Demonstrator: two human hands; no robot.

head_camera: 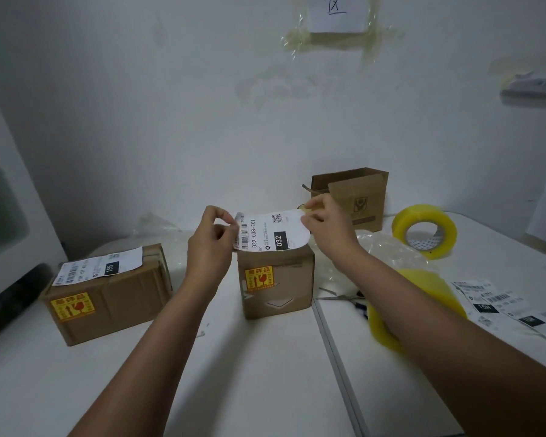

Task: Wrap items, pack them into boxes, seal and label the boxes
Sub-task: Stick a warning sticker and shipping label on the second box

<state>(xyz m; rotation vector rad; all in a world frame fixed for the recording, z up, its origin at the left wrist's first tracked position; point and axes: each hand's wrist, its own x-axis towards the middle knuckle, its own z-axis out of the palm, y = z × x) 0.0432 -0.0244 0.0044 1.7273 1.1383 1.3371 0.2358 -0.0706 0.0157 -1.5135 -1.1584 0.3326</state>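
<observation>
- Two bare forearms are reaching in from the near edge of the white table, crossing a broad stretch of bare surface before they meet over the middle box.
- Far left, a dark object is lying at the table's left edge, partly out of view.
- Next to it, a sealed cardboard box is sitting with a shipping label on its top and a yellow fragile sticker on its front; it is standing well apart from the hands.
- Left hand is pinching the left end of the shipping label between thumb and curled fingers.
- That label is arching over the top of the small box, its lower edge just touching the box's top; the box is standing at the table's centre, right beside a seam running toward the viewer, with a yellow fragile sticker on its front.
- Right hand is gripping the label's right end with fingertips pinched.
- Behind that hand, an open cardboard carton is standing against the wall.
- Under the right forearm, scissors, crumpled clear wrap and a yellow tape roll are crowding the space right of the seam.
- Further back, another tape roll is standing on edge.
- Far right, loose printed labels are lying near the table's edge.
</observation>
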